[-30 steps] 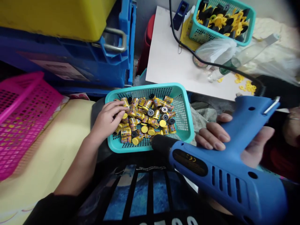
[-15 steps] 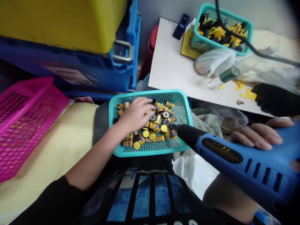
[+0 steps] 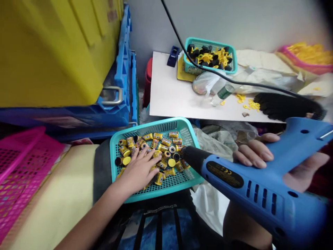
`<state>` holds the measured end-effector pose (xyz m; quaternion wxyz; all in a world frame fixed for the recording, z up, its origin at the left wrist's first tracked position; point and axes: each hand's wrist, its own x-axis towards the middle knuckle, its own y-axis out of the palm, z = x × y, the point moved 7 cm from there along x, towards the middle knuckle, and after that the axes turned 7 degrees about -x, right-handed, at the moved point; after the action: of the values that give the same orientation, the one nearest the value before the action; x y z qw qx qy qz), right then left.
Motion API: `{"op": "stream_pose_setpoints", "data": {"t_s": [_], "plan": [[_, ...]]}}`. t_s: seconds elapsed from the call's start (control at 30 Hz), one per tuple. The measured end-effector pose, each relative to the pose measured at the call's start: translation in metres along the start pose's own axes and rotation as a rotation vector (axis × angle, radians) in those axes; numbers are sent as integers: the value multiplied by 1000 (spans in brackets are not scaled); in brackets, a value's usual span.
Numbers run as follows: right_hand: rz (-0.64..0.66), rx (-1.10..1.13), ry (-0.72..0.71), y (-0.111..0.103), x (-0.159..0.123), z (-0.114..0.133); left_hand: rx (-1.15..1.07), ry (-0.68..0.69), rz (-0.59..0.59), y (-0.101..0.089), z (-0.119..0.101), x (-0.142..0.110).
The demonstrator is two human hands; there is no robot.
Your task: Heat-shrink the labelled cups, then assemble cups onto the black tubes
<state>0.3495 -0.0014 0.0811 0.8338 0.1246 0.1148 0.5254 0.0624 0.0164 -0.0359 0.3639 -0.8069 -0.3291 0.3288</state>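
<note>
The left hand point(image 3: 137, 172) lies open, fingers spread over yellow cylinders point(image 3: 163, 147) in a teal mesh basket point(image 3: 156, 126), gripping none. The right hand point(image 3: 253, 151) closes around a blue heat gun point(image 3: 249, 184), its black nozzle point(image 3: 195, 158) over the basket's right edge, just beside the cylinders. If hot, it could likely scorch them, the plastic or the fingers. The left hand now sits nearer the basket's near edge than earlier. Farther off, a smaller teal basket point(image 3: 208, 40) stands on a white board point(image 3: 177, 90).
</note>
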Motion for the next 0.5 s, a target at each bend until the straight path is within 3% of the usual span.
{"op": "stream_pose_setpoints", "data": {"t_s": [0.13, 0.27, 0.5], "plan": [[43, 124, -25, 11, -2, 0, -116, -36, -80, -19, 16, 3], [116, 196, -3, 26, -4, -4, -245, -57, -224, -29, 37, -5], [102, 194, 35, 34, -4, -10, -266, -169, -523, -48, 70, -24]]}}
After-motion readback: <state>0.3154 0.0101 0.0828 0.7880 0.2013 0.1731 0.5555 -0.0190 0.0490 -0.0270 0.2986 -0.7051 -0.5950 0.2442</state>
